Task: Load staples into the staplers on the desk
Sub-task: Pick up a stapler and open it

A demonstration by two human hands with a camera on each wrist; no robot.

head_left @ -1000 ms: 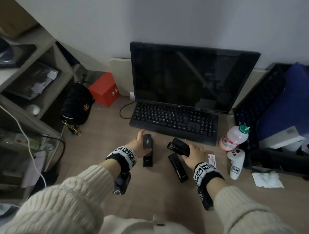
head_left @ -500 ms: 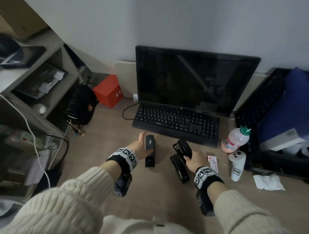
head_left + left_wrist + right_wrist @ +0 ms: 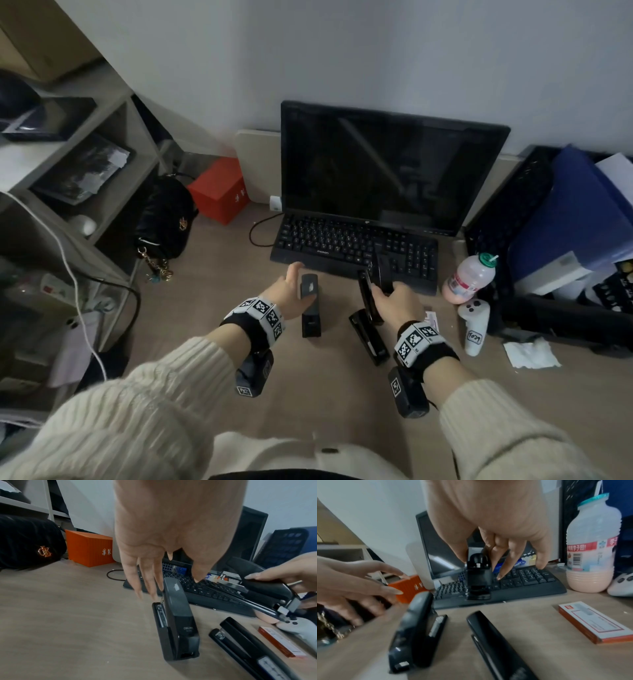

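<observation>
Staplers: 3 black ones on the desk, in front of the keyboard.
Monitor: dark screen, standing behind the keyboard against the wall.
Keyboard: black, flat on the desk at the foot of the monitor.
Right hand: raised above the desk, palm down, thumb and fingers curled round the lifted stapler, which it holds clear of the desk with its top swung open and the metal staple channel bared.
Left hand: forearm reaching forward, fingers straight and spread, pointing away from the body; the palm lies against the left stapler without gripping it.
Left stapler: on the desk, its top part tilted up at the far end.
Middle stapler: closed, lying flat on the desk below the lifted stapler, touched by neither hand.
Bottle: pale pink drink with a green cap, upright, right of the keyboard.
Controller: white, lying just in front of the bottle.
Staple box: orange and white, flat on the desk, right of the middle stapler.
</observation>
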